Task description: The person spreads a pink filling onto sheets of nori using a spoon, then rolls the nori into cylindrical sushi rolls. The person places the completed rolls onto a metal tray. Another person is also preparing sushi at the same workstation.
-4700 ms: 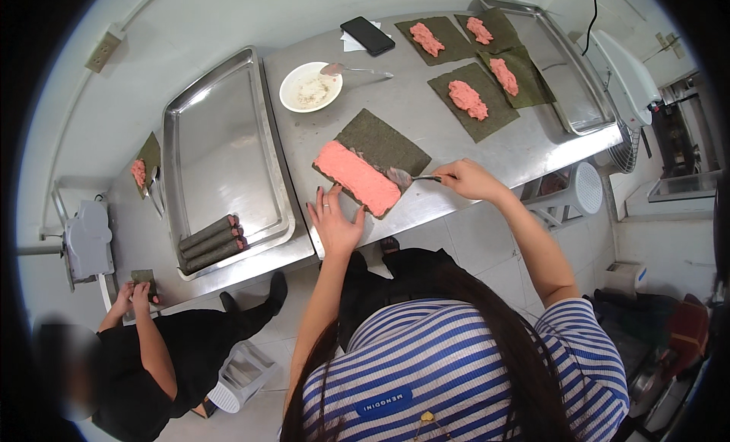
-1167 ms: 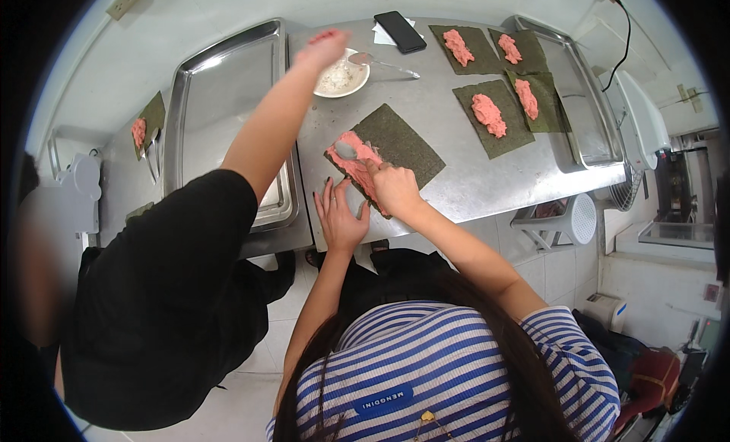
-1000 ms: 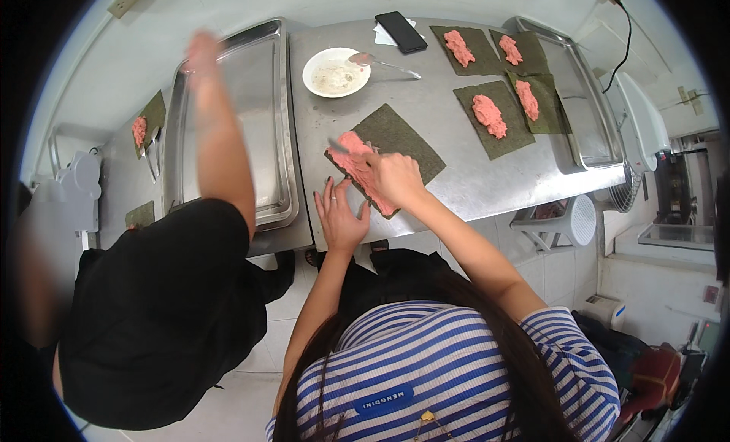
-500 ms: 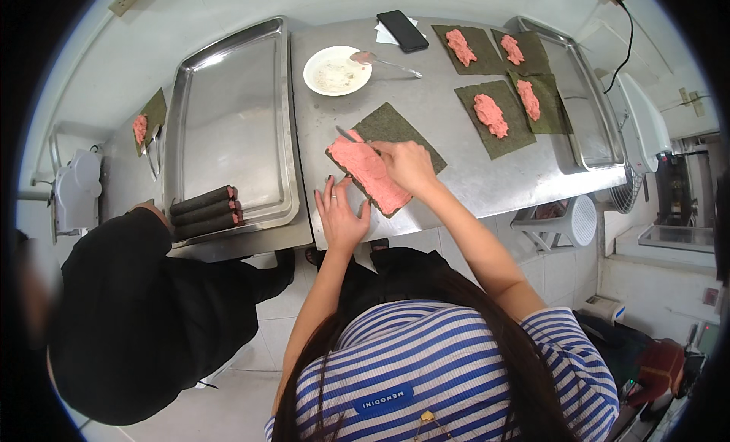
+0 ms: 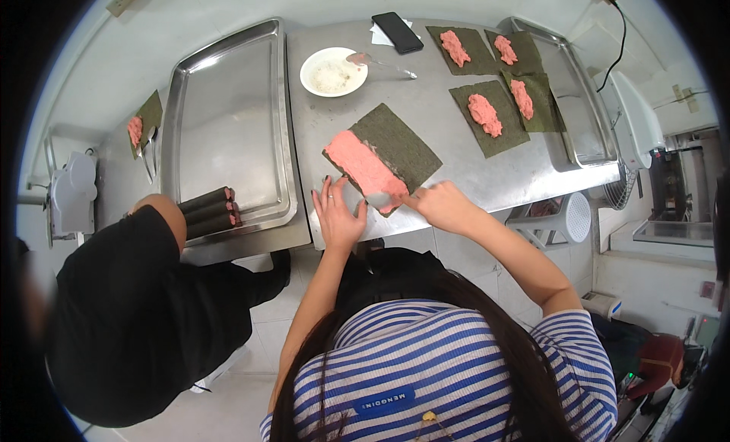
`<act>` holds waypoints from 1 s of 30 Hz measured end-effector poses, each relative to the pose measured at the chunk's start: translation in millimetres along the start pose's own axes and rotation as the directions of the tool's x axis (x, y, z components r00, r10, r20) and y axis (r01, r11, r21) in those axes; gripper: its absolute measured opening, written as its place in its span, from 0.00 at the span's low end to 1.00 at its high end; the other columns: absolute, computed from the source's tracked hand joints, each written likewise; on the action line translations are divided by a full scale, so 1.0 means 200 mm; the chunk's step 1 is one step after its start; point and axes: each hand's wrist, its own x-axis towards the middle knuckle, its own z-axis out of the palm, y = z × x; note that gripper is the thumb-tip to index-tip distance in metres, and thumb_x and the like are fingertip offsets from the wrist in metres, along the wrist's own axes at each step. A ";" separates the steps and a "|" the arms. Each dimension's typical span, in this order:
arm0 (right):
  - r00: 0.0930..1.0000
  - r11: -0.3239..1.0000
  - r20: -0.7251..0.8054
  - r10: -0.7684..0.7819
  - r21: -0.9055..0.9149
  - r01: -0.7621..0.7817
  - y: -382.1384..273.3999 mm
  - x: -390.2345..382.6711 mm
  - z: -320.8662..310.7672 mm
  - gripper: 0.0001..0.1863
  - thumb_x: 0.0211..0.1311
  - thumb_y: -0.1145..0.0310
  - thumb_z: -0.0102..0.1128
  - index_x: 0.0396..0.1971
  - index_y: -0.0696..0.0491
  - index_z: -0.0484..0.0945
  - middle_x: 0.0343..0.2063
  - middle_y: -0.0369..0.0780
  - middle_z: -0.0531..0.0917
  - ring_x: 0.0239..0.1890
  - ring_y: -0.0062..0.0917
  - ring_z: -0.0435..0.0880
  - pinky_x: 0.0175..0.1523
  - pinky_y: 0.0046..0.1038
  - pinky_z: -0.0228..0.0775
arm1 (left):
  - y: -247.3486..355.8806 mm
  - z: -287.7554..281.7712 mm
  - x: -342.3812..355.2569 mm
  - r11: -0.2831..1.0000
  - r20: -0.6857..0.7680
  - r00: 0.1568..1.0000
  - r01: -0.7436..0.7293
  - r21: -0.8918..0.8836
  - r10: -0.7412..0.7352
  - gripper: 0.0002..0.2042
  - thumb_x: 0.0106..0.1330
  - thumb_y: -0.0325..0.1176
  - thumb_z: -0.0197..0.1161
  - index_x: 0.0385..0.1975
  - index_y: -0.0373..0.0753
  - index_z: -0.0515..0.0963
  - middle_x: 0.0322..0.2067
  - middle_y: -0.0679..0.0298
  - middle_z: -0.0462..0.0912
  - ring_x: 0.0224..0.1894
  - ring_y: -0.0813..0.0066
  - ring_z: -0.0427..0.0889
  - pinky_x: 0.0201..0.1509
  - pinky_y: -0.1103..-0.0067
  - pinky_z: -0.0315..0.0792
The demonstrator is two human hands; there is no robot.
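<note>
A dark green nori sheet (image 5: pixel 403 141) lies at a slant before me, its near left half covered by a flat pink layer of paste (image 5: pixel 357 159). My right hand (image 5: pixel 447 208) is closed round the handle of a metal spoon (image 5: pixel 378 201), whose bowl presses on the paste near the sheet's close corner. Beside the sheet's left edge rests my left hand (image 5: pixel 340 216), fingers spread, with fingertips at or close to that edge. It holds nothing.
Several nori sheets with pink lumps (image 5: pixel 485 115) lie to the right, by a metal tray (image 5: pixel 582 141). A white bowl (image 5: pixel 333 73) with a spoon and a phone (image 5: pixel 397 33) stand behind. Left, a large tray (image 5: pixel 228 115) holds dark rolls (image 5: pixel 209 214); a co-worker in black (image 5: pixel 152 305) is beside it.
My right hand has moved the spoon from the far left end of the paste to its near right end. My left hand stays nearly in place. The co-worker's arm has shifted at the tray.
</note>
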 end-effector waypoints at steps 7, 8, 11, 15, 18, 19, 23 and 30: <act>0.965 0.959 -0.120 0.234 0.191 -0.209 0.13 0.08 -0.13 0.21 0.53 0.73 0.50 0.46 0.44 0.82 0.22 0.41 0.81 0.25 0.38 0.82 0.28 0.38 0.71 | 0.01 0.01 0.00 0.999 -0.006 1.000 -0.006 -0.052 0.006 0.29 0.53 0.36 0.65 0.56 0.38 0.64 0.55 0.60 0.71 0.68 0.57 0.58 0.72 0.53 0.41; 0.957 0.956 -0.125 0.260 0.173 -0.237 0.15 0.12 -0.12 0.20 0.53 0.73 0.50 0.46 0.45 0.82 0.22 0.41 0.81 0.26 0.39 0.82 0.28 0.38 0.71 | 0.01 0.01 0.00 0.998 -0.009 1.000 -0.009 -0.066 0.008 0.29 0.53 0.36 0.65 0.56 0.38 0.64 0.55 0.60 0.71 0.68 0.56 0.58 0.72 0.53 0.41; 0.947 0.953 -0.152 0.284 0.156 -0.260 0.16 0.19 -0.09 0.19 0.53 0.72 0.51 0.45 0.47 0.83 0.22 0.42 0.82 0.26 0.39 0.82 0.29 0.39 0.72 | 0.00 0.04 -0.01 0.995 -0.034 0.999 -0.040 -0.089 0.037 0.29 0.54 0.35 0.64 0.56 0.38 0.63 0.55 0.60 0.71 0.68 0.56 0.58 0.72 0.53 0.41; 0.942 0.926 -0.234 0.240 0.347 -0.150 0.12 0.15 -0.05 0.16 0.54 0.73 0.54 0.42 0.48 0.84 0.23 0.43 0.82 0.26 0.36 0.82 0.29 0.38 0.71 | -0.02 0.03 -0.02 0.994 -0.040 0.999 -0.026 -0.104 0.022 0.30 0.52 0.34 0.65 0.56 0.38 0.63 0.57 0.60 0.71 0.67 0.55 0.59 0.72 0.53 0.41; 0.906 0.748 -0.228 0.358 0.650 -0.132 0.16 0.07 -0.01 0.13 0.58 0.72 0.55 0.41 0.50 0.84 0.22 0.40 0.82 0.22 0.27 0.79 0.27 0.33 0.67 | -0.01 0.02 -0.02 0.993 -0.028 1.000 -0.008 -0.114 0.005 0.30 0.53 0.34 0.64 0.57 0.38 0.62 0.58 0.60 0.70 0.68 0.54 0.59 0.72 0.53 0.42; 0.891 0.645 -0.193 0.412 0.752 -0.135 0.18 0.05 -0.01 0.12 0.59 0.72 0.55 0.41 0.51 0.84 0.21 0.39 0.82 0.20 0.23 0.77 0.26 0.31 0.66 | -0.01 0.02 -0.02 0.993 -0.025 1.000 -0.003 -0.118 0.000 0.30 0.53 0.34 0.64 0.57 0.38 0.62 0.59 0.61 0.70 0.68 0.54 0.58 0.72 0.53 0.42; 0.888 0.057 0.117 0.444 0.986 -0.158 0.31 0.00 -0.14 0.10 0.62 0.71 0.54 0.39 0.55 0.83 0.19 0.30 0.77 0.22 0.15 0.70 0.29 0.21 0.60 | 0.00 0.02 -0.01 0.995 0.010 1.000 0.010 -0.096 -0.010 0.31 0.54 0.35 0.64 0.59 0.40 0.61 0.61 0.62 0.68 0.69 0.56 0.57 0.72 0.53 0.42; 0.969 0.516 0.177 0.175 0.821 -0.243 0.51 0.10 -0.07 0.07 0.55 0.74 0.52 0.30 0.56 0.80 0.19 0.36 0.76 0.26 0.22 0.76 0.33 0.28 0.67 | 0.04 -0.03 -0.01 1.000 0.004 1.000 0.025 -0.010 -0.025 0.31 0.52 0.37 0.64 0.58 0.41 0.62 0.61 0.65 0.68 0.68 0.57 0.57 0.72 0.55 0.43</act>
